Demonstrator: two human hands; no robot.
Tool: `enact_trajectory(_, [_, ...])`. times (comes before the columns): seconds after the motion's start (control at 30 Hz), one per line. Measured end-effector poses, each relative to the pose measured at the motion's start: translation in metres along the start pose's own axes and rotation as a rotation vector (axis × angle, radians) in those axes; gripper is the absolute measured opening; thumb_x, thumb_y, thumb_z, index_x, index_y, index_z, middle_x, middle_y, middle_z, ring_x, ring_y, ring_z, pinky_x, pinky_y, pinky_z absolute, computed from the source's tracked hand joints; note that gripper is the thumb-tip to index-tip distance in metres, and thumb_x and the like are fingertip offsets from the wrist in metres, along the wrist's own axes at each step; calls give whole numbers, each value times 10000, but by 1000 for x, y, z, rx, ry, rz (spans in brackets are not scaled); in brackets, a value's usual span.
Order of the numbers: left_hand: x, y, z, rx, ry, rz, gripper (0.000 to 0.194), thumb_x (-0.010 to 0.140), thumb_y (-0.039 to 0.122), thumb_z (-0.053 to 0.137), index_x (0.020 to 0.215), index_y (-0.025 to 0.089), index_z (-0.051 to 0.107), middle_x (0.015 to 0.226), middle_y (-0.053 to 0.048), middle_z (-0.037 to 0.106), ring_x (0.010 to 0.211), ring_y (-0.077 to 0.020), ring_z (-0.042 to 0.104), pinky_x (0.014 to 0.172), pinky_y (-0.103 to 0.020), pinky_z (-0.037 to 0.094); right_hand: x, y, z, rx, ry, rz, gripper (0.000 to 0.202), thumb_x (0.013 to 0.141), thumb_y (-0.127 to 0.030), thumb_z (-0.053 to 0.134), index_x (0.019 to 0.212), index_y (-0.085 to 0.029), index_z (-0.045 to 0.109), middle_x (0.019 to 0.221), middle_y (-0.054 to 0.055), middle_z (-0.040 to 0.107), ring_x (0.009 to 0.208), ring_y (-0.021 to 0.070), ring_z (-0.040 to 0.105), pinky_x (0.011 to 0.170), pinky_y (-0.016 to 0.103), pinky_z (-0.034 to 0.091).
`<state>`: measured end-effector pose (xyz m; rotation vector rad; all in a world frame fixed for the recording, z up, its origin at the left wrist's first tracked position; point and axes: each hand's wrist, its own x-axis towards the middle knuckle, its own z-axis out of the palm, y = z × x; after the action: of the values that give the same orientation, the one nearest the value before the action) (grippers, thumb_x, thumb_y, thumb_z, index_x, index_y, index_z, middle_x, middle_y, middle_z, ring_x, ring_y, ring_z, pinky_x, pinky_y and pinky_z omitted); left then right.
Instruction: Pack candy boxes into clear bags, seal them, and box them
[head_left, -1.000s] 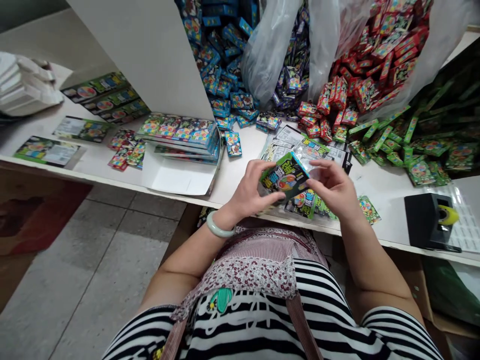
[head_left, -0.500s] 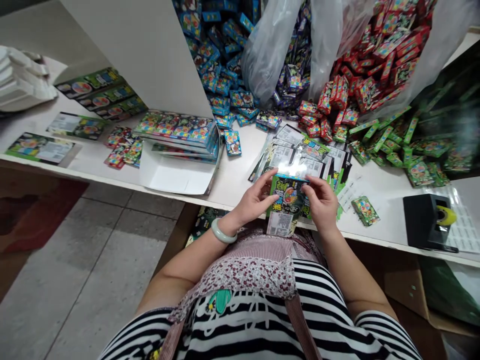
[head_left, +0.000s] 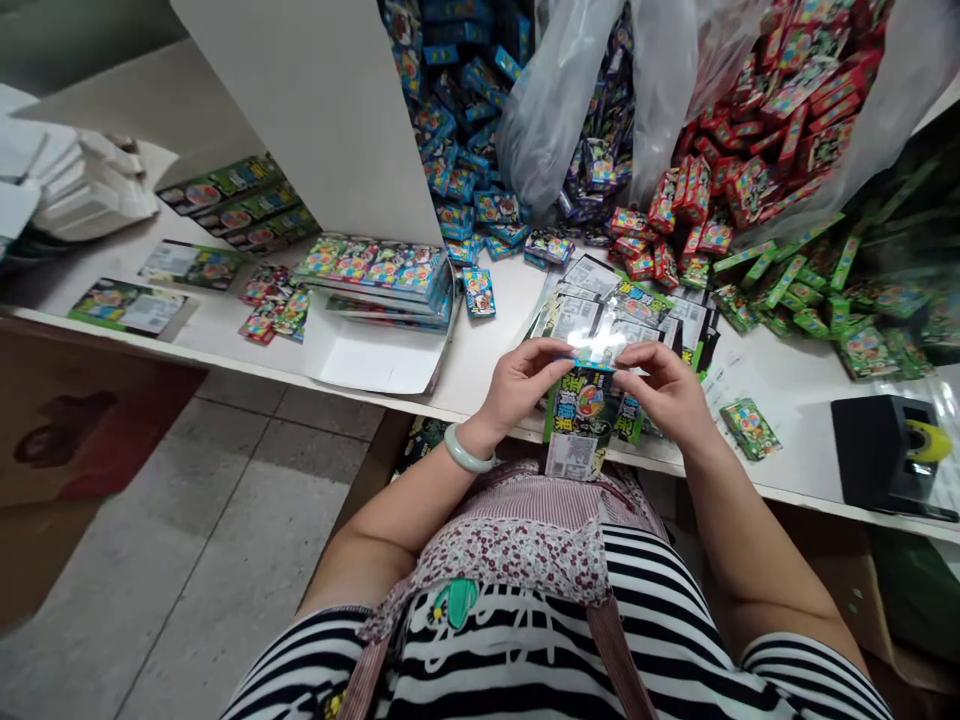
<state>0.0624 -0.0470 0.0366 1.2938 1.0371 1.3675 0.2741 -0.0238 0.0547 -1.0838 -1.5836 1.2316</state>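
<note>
A dark printed candy packet (head_left: 579,425), with colourful lettering and a pale label panel at its lower end, hangs over the table's front edge. My left hand (head_left: 525,392) pinches its upper left corner between thumb and fingers. On the other side, my right hand (head_left: 664,390) pinches the upper right corner. A thin blue strip (head_left: 592,365) shows along the packet's top edge between both hands. Behind the fingers lies a spread pile of similar flat packets (head_left: 574,315), partly hidden by my hands.
Heaps of small blue boxes (head_left: 457,180), red boxes (head_left: 750,190) and green boxes (head_left: 825,290) lie at the back. An open white carton (head_left: 375,350) holding stacked packs stands left. A tape dispenser (head_left: 874,450) and one green box (head_left: 750,428) are at right.
My left thumb has moved up from the packet's face to its top edge, and both hands now pinch there. The view has swung slightly left.
</note>
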Motion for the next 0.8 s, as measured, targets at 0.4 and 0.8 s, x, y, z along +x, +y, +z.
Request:
enact_trajectory(0.4, [14, 24, 3, 94, -39, -21, 139, 796, 261, 731, 766, 171, 630, 738, -1, 654, 668, -103, 597, 604, -249, 494, 18, -23, 3, 70, -102, 159, 385, 677, -529, 824, 774, -215, 624, 754, -8, 636, 672, 132, 567, 613, 281, 490])
enact_trajectory(0.8, [20, 32, -20, 103, -300, -55, 193, 843, 313, 730, 764, 163, 639, 761, -20, 639, 704, -109, 568, 650, -263, 470, 6, -30, 2, -46, -156, 29, 330, 803, -545, 734, 770, -232, 635, 784, 14, 639, 731, 161, 586, 634, 307, 504])
